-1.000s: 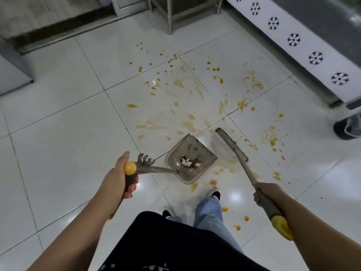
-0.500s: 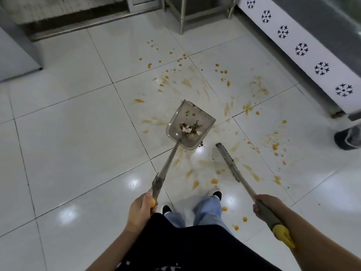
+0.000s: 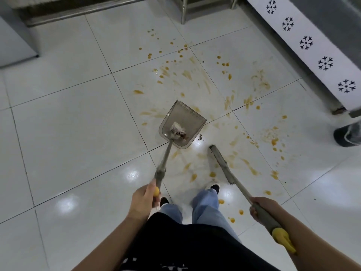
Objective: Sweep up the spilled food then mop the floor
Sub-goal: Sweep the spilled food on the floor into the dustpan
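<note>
Dustpan [image 3: 182, 124]: clear grey plastic, out ahead of the left hand [image 3: 143, 200] at the far end of its long handle. A small heap of food scraps [image 3: 178, 132] lies against its rear wall; individual pieces too blurred to identify. Whether the pan rests on the floor or hangs just above it cannot be told.

Left hand grips the dustpan handle near its yellow end; fingers curled round it, mostly hidden behind the back of the hand.

Right hand [image 3: 262, 209] grips the broom [image 3: 221, 164] handle, yellow end cap trailing behind the wrist. The broom head lies ahead of that hand, just right of the dustpan and apart from it; bristles not discernible. One dark crumb [image 3: 200, 137] sits between pan and broom head.

Orange sauce stains [image 3: 230, 76] spread over the white tile floor [image 3: 68, 118] beyond and beside both tools.

Versus 0.5 s ago: dustpan and broom hold nearly the same positions; scraps have shifted toward the pan's rear.

A dark shoe [image 3: 346, 134] is cut off at the right edge.
</note>
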{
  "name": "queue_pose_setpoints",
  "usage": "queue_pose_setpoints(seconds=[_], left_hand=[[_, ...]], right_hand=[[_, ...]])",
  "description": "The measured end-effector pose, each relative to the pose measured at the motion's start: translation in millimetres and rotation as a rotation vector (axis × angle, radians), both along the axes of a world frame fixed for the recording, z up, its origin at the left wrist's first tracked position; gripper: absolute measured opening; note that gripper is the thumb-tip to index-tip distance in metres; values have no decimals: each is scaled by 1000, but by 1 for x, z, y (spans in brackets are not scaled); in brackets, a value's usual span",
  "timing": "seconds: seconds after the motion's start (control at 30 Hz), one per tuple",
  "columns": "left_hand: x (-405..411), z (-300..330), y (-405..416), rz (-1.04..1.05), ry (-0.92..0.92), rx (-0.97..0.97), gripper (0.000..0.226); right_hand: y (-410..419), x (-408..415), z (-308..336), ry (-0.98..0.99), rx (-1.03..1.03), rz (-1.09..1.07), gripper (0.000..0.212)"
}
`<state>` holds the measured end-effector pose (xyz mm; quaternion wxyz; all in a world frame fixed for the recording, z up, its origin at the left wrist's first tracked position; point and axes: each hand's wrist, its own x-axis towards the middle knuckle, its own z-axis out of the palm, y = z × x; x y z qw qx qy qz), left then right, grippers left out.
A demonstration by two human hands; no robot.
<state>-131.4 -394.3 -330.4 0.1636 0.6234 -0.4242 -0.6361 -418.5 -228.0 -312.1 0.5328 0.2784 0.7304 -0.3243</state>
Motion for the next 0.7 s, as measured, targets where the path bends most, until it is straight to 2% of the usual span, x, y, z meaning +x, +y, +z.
queue_pose_setpoints(seconds=[0.1, 0.17, 0.33, 0.5, 0.7], left_hand=[[-19, 33, -33, 78, -49, -93, 60], [-26, 59, -50, 77, -90, -90, 63], [-41, 118, -58, -93, -237, -72, 70], [-96, 158, -59, -209, -279, 3, 57], [-137, 169, -53, -272, -512, -37, 55]], right_hand=[[3, -14, 5, 25, -35, 19, 19], [3, -30, 8, 22, -59, 12, 21], [-1, -87, 8, 60, -87, 105, 22], [-9, -143, 3, 73, -140, 281, 23], [-15, -180, -5, -12, -116, 282, 19]])
